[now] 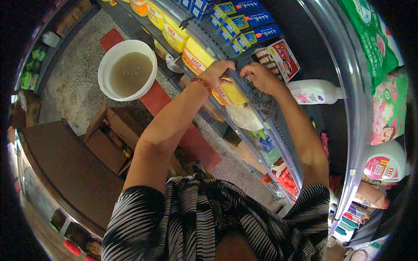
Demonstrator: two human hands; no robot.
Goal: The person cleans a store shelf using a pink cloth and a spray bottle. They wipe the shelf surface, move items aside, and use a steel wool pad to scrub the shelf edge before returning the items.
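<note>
My left hand [218, 76], with a red bead bracelet at its wrist, is at the clear front strip [209, 45] of a shelf, just above yellow and orange packs [197, 57]. Its thumb and fingers are spread apart and nothing shows in them. To the right, my right hand [261, 78] hovers over or rests on the dark shelf board, its fingers curled; whether they pinch something small is unclear. A dull, wet-looking patch [263, 104] lies on the board below it. Beside my right hand are an opened red and white carton [284, 60] and a white bottle [313, 91] on its side.
Stacked blue boxes [261, 19] stand further along the shelf. A white bucket [101, 73] of murky water is on the floor at left, near brown cardboard boxes [107, 146]. A higher shelf edge [346, 81] curves along the right, with green bags [369, 42] and a detergent bottle [385, 161].
</note>
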